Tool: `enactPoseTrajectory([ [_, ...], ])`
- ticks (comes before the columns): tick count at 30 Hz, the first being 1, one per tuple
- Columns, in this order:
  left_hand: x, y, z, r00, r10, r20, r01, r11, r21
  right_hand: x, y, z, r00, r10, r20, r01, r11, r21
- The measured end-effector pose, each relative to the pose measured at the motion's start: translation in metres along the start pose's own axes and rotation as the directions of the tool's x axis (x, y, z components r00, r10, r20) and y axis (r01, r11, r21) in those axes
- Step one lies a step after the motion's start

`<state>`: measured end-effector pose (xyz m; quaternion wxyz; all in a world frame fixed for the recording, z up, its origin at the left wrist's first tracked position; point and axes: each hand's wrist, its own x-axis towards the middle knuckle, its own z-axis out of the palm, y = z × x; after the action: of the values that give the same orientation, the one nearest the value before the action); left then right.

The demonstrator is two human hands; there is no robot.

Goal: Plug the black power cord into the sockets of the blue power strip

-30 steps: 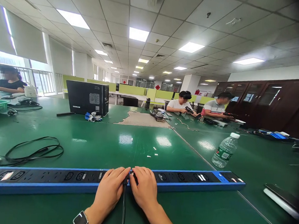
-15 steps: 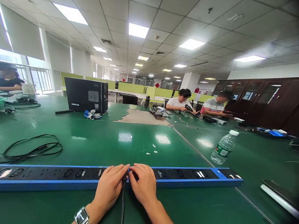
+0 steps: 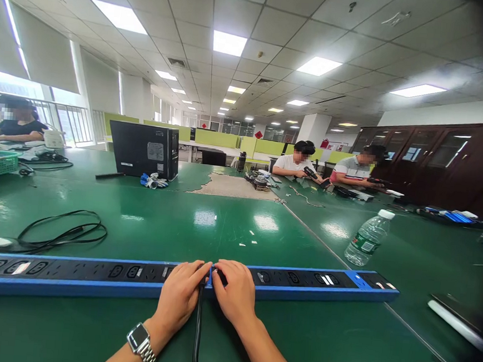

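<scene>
A long blue power strip with black socket faces lies across the green table in front of me. A black power cord runs up from the near edge to the strip's middle. My left hand is closed at the cord's upper end, thumb and forefinger pressed together around its plug, which is mostly hidden. Just to its right, my right hand is closed over the strip, fingers curled toward the far edge and thumb bent inward. The fingertips of both hands nearly meet; how deep the plug sits cannot be seen.
A coiled black cable lies at left, beyond the strip. A water bottle stands at right, with a dark and white device nearer me. A black computer case and gloves are farther back. Co-workers sit around the table.
The view has shifted slightly, so the scene sits a little to the right. Both hands stay at the same spot on the strip, with no clear change in grip.
</scene>
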<state>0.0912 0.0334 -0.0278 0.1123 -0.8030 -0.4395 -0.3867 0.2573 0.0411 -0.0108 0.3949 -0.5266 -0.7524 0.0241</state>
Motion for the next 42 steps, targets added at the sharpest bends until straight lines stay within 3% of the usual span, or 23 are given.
enactPoseTrajectory([
  [5, 0.000, 0.001, 0.001, 1.000, 0.016, -0.026, -0.016, 1.000, 0.009, 0.000, 0.000, 0.001, 1.000, 0.002, -0.010, -0.002, 1.000, 0.006],
  [8, 0.011, 0.003, -0.014, 0.992, 0.024, -0.127, -0.025, 1.000, -0.006, 0.000, -0.001, 0.001, 1.000, 0.017, -0.024, -0.017, 1.000, 0.012],
  [11, 0.023, -0.002, -0.041, 0.930, -0.089, -0.357, 0.090, 0.996, -0.014, 0.000, -0.002, 0.000, 0.999, 0.035, -0.025, -0.034, 0.999, 0.030],
  [13, 0.023, -0.013, -0.059, 0.877, -0.187, -0.442, 0.204, 0.979, -0.009, 0.000, -0.002, 0.000, 0.999, 0.040, -0.021, -0.039, 0.999, 0.037],
  [18, -0.013, -0.056, -0.082, 0.898, -0.373, -0.233, 0.398, 0.915, 0.070, 0.001, -0.002, -0.001, 0.999, 0.036, -0.018, -0.036, 0.999, 0.027],
  [21, -0.031, -0.070, -0.082, 0.905, -0.407, -0.125, 0.414, 0.910, 0.039, 0.001, -0.001, 0.000, 0.999, 0.030, -0.014, -0.029, 0.999, 0.013],
  [28, -0.025, -0.070, -0.082, 0.949, -0.314, -0.001, 0.314, 0.949, 0.006, 0.000, -0.001, -0.002, 1.000, 0.021, -0.010, -0.021, 1.000, 0.008],
  [33, -0.024, -0.076, -0.085, 0.936, -0.339, 0.097, 0.338, 0.941, 0.030, 0.000, -0.001, -0.003, 1.000, 0.028, -0.008, -0.028, 0.999, 0.032],
  [42, -0.024, -0.075, -0.088, 0.928, -0.362, 0.082, 0.366, 0.930, -0.041, -0.001, 0.000, -0.002, 1.000, 0.007, -0.021, -0.007, 1.000, 0.022],
])
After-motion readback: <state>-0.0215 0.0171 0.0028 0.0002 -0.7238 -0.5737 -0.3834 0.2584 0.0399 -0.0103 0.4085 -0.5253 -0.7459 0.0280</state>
